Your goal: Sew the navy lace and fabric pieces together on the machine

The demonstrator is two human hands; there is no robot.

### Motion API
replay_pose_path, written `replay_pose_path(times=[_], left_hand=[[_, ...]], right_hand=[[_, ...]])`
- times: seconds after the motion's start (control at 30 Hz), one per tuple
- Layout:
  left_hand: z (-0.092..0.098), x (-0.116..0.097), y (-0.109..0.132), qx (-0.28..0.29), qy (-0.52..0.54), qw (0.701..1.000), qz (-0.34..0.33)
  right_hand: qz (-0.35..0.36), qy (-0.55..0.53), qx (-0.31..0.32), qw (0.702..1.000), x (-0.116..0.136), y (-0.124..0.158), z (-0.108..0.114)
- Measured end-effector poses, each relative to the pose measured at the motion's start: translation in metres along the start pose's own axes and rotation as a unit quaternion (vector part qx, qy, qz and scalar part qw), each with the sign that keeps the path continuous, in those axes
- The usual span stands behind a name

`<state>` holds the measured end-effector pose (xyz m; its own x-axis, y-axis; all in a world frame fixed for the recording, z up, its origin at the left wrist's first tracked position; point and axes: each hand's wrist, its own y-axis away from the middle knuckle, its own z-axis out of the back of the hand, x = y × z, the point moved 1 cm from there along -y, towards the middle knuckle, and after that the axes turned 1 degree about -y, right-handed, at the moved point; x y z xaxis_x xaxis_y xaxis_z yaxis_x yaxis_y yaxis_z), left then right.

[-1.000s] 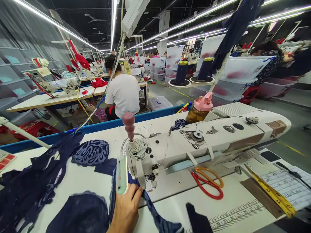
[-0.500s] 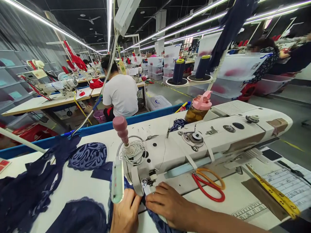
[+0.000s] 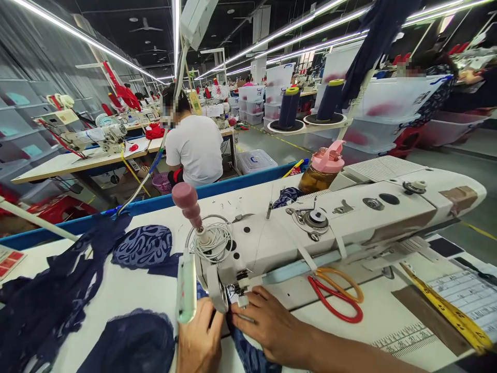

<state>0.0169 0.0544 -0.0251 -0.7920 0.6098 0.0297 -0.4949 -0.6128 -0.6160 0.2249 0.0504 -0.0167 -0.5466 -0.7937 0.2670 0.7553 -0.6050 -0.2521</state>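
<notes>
- firstly, far left of both hands: heap of navy lace (image 3: 42, 305), loose and crumpled on the white table (image 3: 128, 290).
- left of the left hand, further up the table: patterned navy cup piece (image 3: 143, 244), lying flat, apart from the hand.
- just beside the left wrist, at the near edge: dark lace cup (image 3: 132, 342), domed side up.
- directly above the left hand: pale green lamp (image 3: 186, 290), hanging upright from the machine head.
- left hand (image 3: 200, 342): back upward, fingers drawn together, tips at the presser foot on the cloth; whether they pinch it cannot be told.
- far beyond the left hand: person in a white shirt (image 3: 198, 147), seated at another table, back turned.
- between and under the two hands: navy lace strip (image 3: 248, 357), running from beneath the presser foot toward the near edge.
- right hand (image 3: 272, 326): palm down, fingers stretched and held close, tips pressing the strip just right of the needle.
- beyond the right hand, behind the machine: two navy thread cones (image 3: 289, 106) on a stand, upright; amber bottle with pink lid (image 3: 324, 168).
- right of the right hand, apart from it: red and orange scissors (image 3: 337, 300), flat on the table.
- above and right of both hands: white sewing machine (image 3: 349, 217).
- far right of the right hand: yellow tape measure (image 3: 450, 313), laid slantwise.
</notes>
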Motion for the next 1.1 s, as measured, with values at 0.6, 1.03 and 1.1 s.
replay_pose_path(times=[0.6, 1.03, 1.1], left_hand=[[-0.010, 0.002, -0.001, 0.006, -0.019, 0.999, -0.027], [0.018, 0.014, 0.019, 0.071, -0.040, 0.994, -0.068], [0.017, 0.013, 0.020, 0.045, -0.047, 0.995, -0.079]], right_hand=[[-0.013, -0.005, 0.006, 1.000, 0.003, 0.001, -0.001], [-0.001, -0.015, -0.014, 1.000, 0.013, 0.004, 0.002], [-0.002, -0.020, -0.009, 1.000, 0.014, 0.004, 0.002]])
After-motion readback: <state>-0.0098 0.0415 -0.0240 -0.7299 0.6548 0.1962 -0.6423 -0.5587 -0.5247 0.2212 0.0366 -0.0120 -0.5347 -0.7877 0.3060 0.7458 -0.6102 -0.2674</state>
